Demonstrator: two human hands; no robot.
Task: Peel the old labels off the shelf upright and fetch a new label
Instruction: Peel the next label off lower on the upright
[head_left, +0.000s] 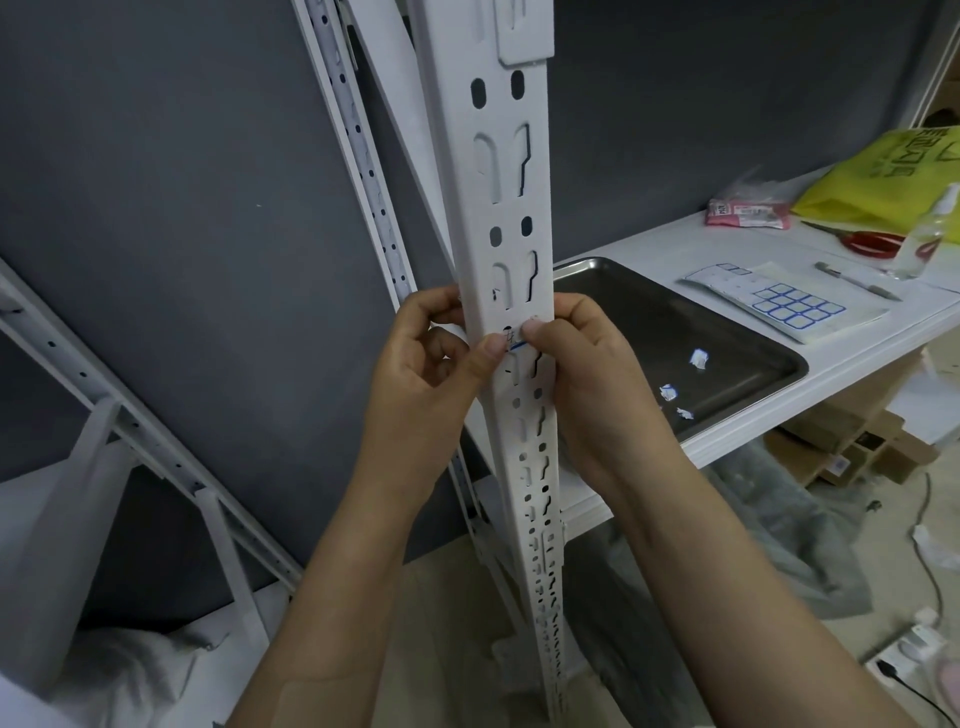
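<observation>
The shelf upright (498, 208) is clasped at mid-height. Peeled scraps (698, 358) lie in the metal tray (649, 322), so peeling is judged partly done. The label sheet (779, 304) beyond the tray is not yet fetched. One old label (511, 340) is seen on the upright. The left hand (431, 364) and right hand (587, 364) are curled round the upright, thumb tips pressed on that label.

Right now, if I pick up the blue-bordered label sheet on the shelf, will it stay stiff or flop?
Probably flops: the label sheet looks thin and lies flat. Likely very light, so it may slide on the smooth shelf when pushed.
</observation>
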